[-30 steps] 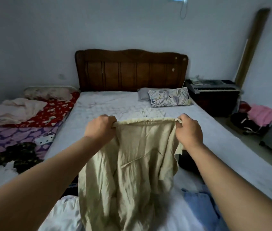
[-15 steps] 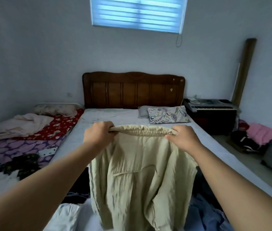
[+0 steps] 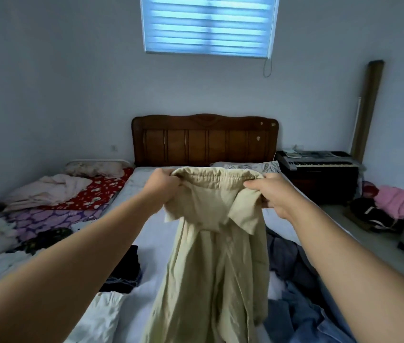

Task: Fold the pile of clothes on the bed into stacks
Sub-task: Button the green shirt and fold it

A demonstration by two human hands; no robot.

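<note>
Head view: beige garment [image 3: 217, 248] hangs above the bed [image 3: 146, 219], its gathered top edge gripped by left hand [image 3: 162, 188] and right hand [image 3: 274, 194], fingers curled, both arms stretched forward. Blue clothes [image 3: 295, 293] lie beneath.

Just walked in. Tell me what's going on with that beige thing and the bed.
A person is folding laundry. The left hand and right hand each grip the top edge of a beige garment, holding it up so it hangs over the bed. It is not yet folded. Unfolded clothes lie below: a white piece, dark items and blue denim.
</note>
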